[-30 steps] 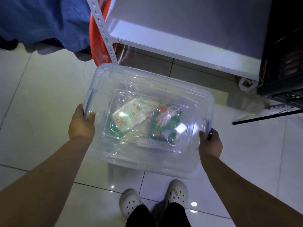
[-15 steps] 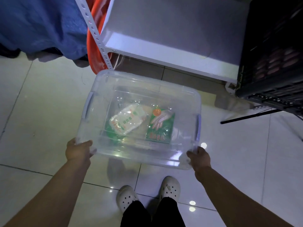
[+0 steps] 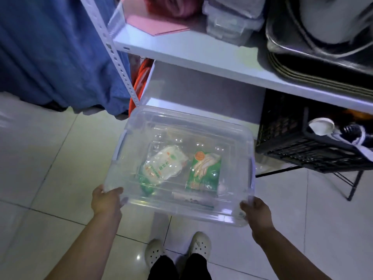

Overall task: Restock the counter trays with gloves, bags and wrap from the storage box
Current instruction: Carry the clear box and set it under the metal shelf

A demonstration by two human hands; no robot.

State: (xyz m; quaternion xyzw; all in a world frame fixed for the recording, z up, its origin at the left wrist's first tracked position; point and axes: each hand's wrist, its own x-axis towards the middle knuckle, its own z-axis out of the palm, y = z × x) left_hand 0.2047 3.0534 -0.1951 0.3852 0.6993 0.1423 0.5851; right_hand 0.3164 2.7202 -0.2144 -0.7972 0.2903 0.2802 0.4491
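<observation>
Clear lidded plastic storage box point(image 3: 187, 120), held up off the pale floor tiles point(image 3: 50, 178), carried between both hands at its near edge. Lid on; pale clip handles on both short sides, untouched, just beyond each hand.

Left hand point(image 3: 107, 201): curled round the near left corner, thumb lying over the lid rim, fingers tucked under and out of sight.

Right hand point(image 3: 255, 213): gripping the near right corner, fingers wrapped on the box edge, knuckles up.

Seen through the lid, between the two hands and a little beyond them: white-and-green soft plastic packet point(image 3: 163, 166), tilted, nearer the left hand; flat green packet printed with a glove picture point(image 3: 203, 170), nearer the right hand. Something long and pale lying along the near wall, too blurred to name.

Below the hands: pair of white perforated clogs point(image 3: 198, 244) and black trouser legs.

Beyond the box: white metal shelf board point(image 3: 201, 55) on a perforated upright, carrying a pink flat sheet point(image 3: 161, 25), a small clear lidded container point(image 3: 232, 25) and dark stacked trays point(image 3: 323, 63).

Beyond the right hand: black lattice crate point(image 3: 292, 138) under that shelf.

Beyond the left hand: hanging blue cloth point(image 3: 50, 57), with an orange coil point(image 3: 141, 77) just beside the upright.
</observation>
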